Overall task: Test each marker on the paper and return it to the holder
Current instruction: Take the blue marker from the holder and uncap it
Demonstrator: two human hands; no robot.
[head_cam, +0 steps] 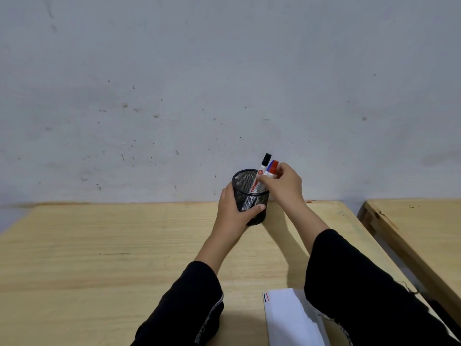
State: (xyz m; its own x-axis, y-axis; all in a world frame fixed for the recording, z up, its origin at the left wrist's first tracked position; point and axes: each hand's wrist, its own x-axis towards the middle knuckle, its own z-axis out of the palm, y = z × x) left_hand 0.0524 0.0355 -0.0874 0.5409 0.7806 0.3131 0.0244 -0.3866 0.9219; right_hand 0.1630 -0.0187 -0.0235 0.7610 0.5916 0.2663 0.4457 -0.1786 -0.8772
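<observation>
Table (87, 258): pale wood, set against a scuffed grey wall; bare on the left half.
Left hand (233, 213): wrapped around the near side of the holder, thumb across its front, fingers behind; steadies it on the table.
Mesh holder (243, 188): black wire cup, upright, near the table's far edge close to the wall; empty on its left side, markers leaning against its right rim.
Black-capped marker (263, 168): white barrel with red print, standing in the holder, tilted right, cap on and highest of the group.
Blue-capped marker (269, 169): just beside the black one, only a strip of cap showing, mostly hidden behind the red cap.
Red-capped marker (274, 166): capped, touching the blue one, upper end at the fingertips of the right hand.
Right hand (284, 186): closed in a pinch around the upper barrels, thumb on the near side, fingers behind; seems to grip the red marker, though possibly the blue as well, since the fingers cover the spot.
Paper (289, 318): white sheet at the near edge of the table, well apart from the holder, partly under the right sleeve; short black, blue and red strokes at its top left corner.
Progress: three strokes matching three caps, all caps on, all markers in or at the holder; likely the last return, with only the release left.
Remaining: letting go of marker and holder; no further untested marker visible.
</observation>
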